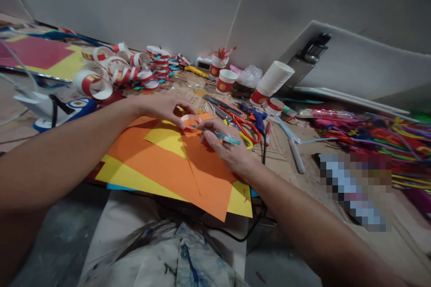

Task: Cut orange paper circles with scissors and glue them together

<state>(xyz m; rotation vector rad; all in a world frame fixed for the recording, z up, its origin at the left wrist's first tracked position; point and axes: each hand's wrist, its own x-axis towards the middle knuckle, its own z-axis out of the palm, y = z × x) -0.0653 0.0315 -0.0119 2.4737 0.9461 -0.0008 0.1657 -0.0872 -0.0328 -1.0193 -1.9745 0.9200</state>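
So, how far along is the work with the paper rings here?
Done, apparently: a pile of cut rings lies back left. In hand: the left hand steadies one paper ring on the orange sheet while the right hand puts a pen tip against it. Left, probably: the stack of whole cups stands uncut.

Soft, even indoor light falls from above and is only moderately bright. The far middle of the desk (303, 143) by the white cups (274, 78) is lightest, and the orange paper (161, 161) shows vivid with no glare. Shadows are faint and soft-edged. The near edge sinks into gloom, with the left forearm (50, 157) dark. The wide lens bends the wall (168, 4) and stretches the near corners. The far-right clutter looks smeared, and a pixelated block (357, 188) covers part of it.
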